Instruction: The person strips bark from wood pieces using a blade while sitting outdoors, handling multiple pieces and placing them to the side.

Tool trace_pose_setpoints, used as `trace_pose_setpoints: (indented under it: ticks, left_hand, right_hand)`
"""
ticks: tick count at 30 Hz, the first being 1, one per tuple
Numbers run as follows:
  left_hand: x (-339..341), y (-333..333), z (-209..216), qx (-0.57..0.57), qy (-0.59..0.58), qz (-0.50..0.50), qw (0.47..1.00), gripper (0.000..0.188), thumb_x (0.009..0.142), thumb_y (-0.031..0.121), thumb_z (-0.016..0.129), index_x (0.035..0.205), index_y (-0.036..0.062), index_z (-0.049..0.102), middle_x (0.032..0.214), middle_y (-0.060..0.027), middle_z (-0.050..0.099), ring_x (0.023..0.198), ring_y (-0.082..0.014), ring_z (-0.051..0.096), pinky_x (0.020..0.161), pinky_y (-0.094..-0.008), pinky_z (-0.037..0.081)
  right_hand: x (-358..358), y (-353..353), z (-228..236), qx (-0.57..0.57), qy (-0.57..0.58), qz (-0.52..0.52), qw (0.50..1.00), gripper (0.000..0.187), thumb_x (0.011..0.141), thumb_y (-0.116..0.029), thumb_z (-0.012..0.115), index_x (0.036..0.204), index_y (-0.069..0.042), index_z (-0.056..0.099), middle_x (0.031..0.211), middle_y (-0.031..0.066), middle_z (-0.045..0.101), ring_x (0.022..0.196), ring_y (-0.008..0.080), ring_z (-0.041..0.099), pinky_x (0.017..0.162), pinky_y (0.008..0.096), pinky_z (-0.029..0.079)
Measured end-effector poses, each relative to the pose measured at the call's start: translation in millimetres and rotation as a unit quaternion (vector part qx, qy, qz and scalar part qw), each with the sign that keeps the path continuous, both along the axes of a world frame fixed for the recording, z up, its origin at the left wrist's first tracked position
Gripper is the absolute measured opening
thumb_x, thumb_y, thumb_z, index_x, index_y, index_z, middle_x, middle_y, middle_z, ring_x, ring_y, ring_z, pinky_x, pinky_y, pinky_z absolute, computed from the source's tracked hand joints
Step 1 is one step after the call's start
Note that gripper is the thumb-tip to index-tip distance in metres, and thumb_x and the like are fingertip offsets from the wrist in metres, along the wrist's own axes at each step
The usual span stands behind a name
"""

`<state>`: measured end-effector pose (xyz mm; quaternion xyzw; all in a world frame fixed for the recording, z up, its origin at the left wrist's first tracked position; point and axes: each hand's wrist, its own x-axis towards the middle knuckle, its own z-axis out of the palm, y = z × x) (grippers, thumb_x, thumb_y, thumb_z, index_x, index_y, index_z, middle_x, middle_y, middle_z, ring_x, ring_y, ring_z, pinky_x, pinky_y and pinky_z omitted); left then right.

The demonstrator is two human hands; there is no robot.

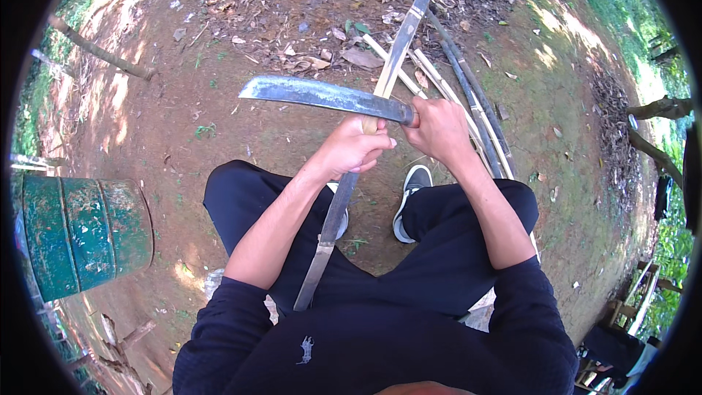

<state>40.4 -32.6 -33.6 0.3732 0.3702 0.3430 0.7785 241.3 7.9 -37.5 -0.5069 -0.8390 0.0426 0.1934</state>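
Head view: bamboo strip [398, 51], machete handle [415, 115] part-hidden in the hands [354, 149] [442, 128]

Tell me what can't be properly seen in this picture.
In the head view:
Machete: handle mostly wrapped by the right hand.
Bamboo strip: gripped stretch covered by the left hand; far end cut off by the top edge.
Left shoe: mostly hidden behind the strip and trousers.
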Motion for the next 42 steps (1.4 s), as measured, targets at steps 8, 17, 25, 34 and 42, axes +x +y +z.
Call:
trace_pose_setpoints:
  ticks: [8,17,25,34,42]
  left_hand:
    - [6.6,-1.9,2.8,0.001,0.02,-0.01,1.0,0.024,0.09,-0.001,0.062,0.094,0.0107,0.042,0.057,0.0076,0.036,0.037,-0.0019,0.028,0.033,-0.0223,0.022]
    - [-1.2,2.2,8.5,-0.002,-0.035,0.016,0.999,0.027,0.088,-0.004,0.063,0.094,0.0126,0.042,0.064,0.0069,0.039,0.037,-0.0006,0.028,0.032,-0.0201,0.021]
    - [-1.3,1.4,4.2,-0.031,-0.022,0.02,0.999,0.026,0.088,-0.003,0.063,0.095,0.0123,0.044,0.068,0.0066,0.042,0.037,0.0002,0.03,0.032,-0.0197,0.021]
    - [-4.6,4.1,3.9,-0.031,-0.048,0.023,0.998,0.027,0.087,-0.003,0.064,0.097,0.01,0.043,0.067,0.0049,0.043,0.038,-0.0012,0.032,0.033,-0.0209,0.022]
    - [-0.9,1.4,6.7,-0.007,0.0,0.016,1.0,0.026,0.088,-0.002,0.063,0.097,0.0095,0.041,0.062,0.0055,0.04,0.038,-0.0023,0.031,0.033,-0.0226,0.022]
  right_hand:
    - [1.3,-3.1,3.1,0.03,0.045,0.002,0.999,0.015,0.067,-0.011,0.065,0.077,0.0,0.065,0.072,0.0177,0.067,0.066,0.0366,0.067,0.059,0.0475,0.051]
    - [4.5,-6.2,2.8,-0.074,0.191,0.019,0.979,0.017,0.076,-0.015,0.075,0.084,-0.001,0.07,0.066,0.0136,0.064,0.064,0.0325,0.064,0.061,0.0419,0.05]
    - [11.8,-2.0,3.5,0.005,0.043,0.024,0.999,0.031,0.08,-0.027,0.076,0.08,-0.006,0.054,0.063,0.01,0.059,0.064,0.0326,0.065,0.056,0.0442,0.046]
    - [9.7,-5.4,21.2,-0.033,0.04,0.02,0.998,0.03,0.079,-0.028,0.077,0.084,-0.008,0.056,0.062,0.008,0.06,0.064,0.0324,0.065,0.057,0.0449,0.048]
    - [11.2,-3.6,10.3,-0.04,0.061,0.001,0.997,0.025,0.073,-0.022,0.076,0.074,-0.006,0.056,0.061,0.0117,0.06,0.062,0.0357,0.064,0.057,0.0459,0.048]
